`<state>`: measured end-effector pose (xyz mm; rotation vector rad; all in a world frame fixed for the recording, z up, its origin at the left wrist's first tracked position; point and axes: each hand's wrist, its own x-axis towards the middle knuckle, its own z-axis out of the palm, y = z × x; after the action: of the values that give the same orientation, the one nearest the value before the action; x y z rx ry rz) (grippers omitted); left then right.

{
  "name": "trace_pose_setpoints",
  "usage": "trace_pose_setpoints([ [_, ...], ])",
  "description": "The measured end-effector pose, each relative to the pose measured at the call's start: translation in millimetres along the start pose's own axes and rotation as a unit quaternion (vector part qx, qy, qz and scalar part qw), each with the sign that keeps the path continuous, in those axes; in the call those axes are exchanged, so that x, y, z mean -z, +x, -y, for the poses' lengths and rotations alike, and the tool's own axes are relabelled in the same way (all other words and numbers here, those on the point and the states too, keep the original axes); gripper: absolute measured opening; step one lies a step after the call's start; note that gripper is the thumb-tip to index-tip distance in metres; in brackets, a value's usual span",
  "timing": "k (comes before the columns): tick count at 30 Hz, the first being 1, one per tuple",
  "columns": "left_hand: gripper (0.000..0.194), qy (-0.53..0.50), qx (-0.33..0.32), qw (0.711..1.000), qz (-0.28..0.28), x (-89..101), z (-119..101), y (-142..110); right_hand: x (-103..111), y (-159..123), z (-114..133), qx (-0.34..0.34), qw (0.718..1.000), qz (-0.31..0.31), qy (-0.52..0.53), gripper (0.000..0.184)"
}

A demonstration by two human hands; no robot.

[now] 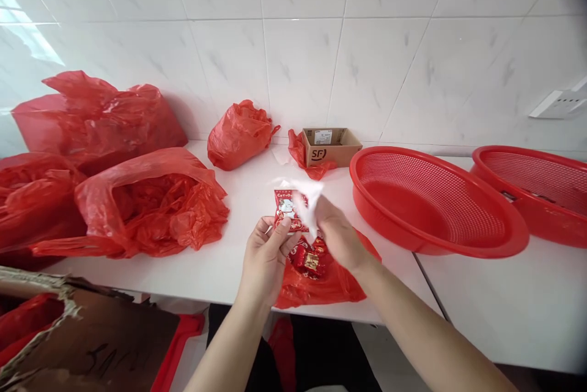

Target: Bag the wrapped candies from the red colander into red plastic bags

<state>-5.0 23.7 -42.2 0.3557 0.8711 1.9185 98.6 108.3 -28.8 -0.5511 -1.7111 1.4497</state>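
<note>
In the head view, my left hand [268,248] pinches a small red packet [283,203] printed with a white cat and lettering, thumb on its front. My right hand [337,230], smeared by motion, grips a thin white piece [312,199] that partly covers the packet's right side. Whether that piece is tissue, paper or film I cannot make out. Below both hands, several shiny red and gold wrapped packets [310,262] lie on a spread red plastic bag [298,294] at the table's front edge.
Red plastic bags [151,202] crowd the white table's [192,276] left side. A tied red bag [241,135] and an open cardboard box [337,150] stand by the tiled wall. Two red baskets [413,239] sit to the right. A torn carton [105,331] stands at lower left.
</note>
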Motion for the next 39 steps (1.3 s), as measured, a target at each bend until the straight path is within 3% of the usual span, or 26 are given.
trace_pose_setpoints([
  [2, 0.020, 0.024, -0.008, 0.999, 0.027, -2.1, 2.7, -1.9, -9.9, -10.0, -2.6, 0.015, 0.999, 0.038, 0.001, 0.052],
  [6, 0.019, 0.044, 0.011, 0.998, 0.044, -1.2, 4.9, -3.4, -20.0, -11.2, -11.0, 0.029, 0.999, -0.024, 0.031, 0.066],
  [11, 0.028, 0.061, 0.020, 0.997, 0.034, 1.4, 5.2, -2.1, -18.2, -0.3, -13.3, -0.021, 0.994, -0.070, 0.082, 0.031],
  [13, 0.029, 0.069, 0.023, 0.997, 0.030, 0.7, 5.4, -2.8, -16.4, 3.8, -13.7, -0.049, 0.988, -0.075, 0.123, 0.032],
  [19, 0.028, 0.053, 0.049, 0.997, 0.027, 1.9, 3.1, -5.2, 2.7, 17.7, -13.9, -0.085, 0.965, -0.139, 0.207, 0.042],
  [21, 0.027, 0.051, 0.051, 0.997, 0.029, 4.4, 2.9, -4.4, 13.8, 28.1, -13.2, -0.060, 0.971, -0.150, 0.175, 0.042],
  [23, 0.024, 0.063, 0.054, 0.996, 0.039, 7.4, 4.9, -2.7, 24.6, 45.8, -13.7, -0.015, 0.986, -0.149, 0.075, 0.037],
  [26, 0.016, 0.081, 0.061, 0.994, 0.049, 11.8, 11.7, 0.6, 36.4, 82.3, -17.8, 0.025, 0.983, -0.116, -0.140, 0.039],
  [30, 0.023, 0.112, 0.079, 0.988, 0.069, 17.5, 19.7, 2.4, 43.1, 109.0, -23.5, -0.009, 0.953, -0.021, -0.303, 0.076],
  [32, 0.033, 0.167, 0.087, 0.979, 0.076, 20.9, 20.5, 2.1, 44.8, 99.4, -23.9, 0.008, 0.947, 0.035, -0.318, 0.070],
  [35, 0.044, 0.250, 0.081, 0.962, 0.074, 26.0, 19.7, 2.8, 50.2, 65.2, -21.8, -0.008, 0.941, 0.118, -0.316, 0.044],
  [39, 0.053, 0.262, 0.078, 0.957, 0.093, 31.3, 15.8, 6.3, 62.7, 20.2, -17.4, -0.033, 0.937, 0.124, -0.324, 0.032],
])
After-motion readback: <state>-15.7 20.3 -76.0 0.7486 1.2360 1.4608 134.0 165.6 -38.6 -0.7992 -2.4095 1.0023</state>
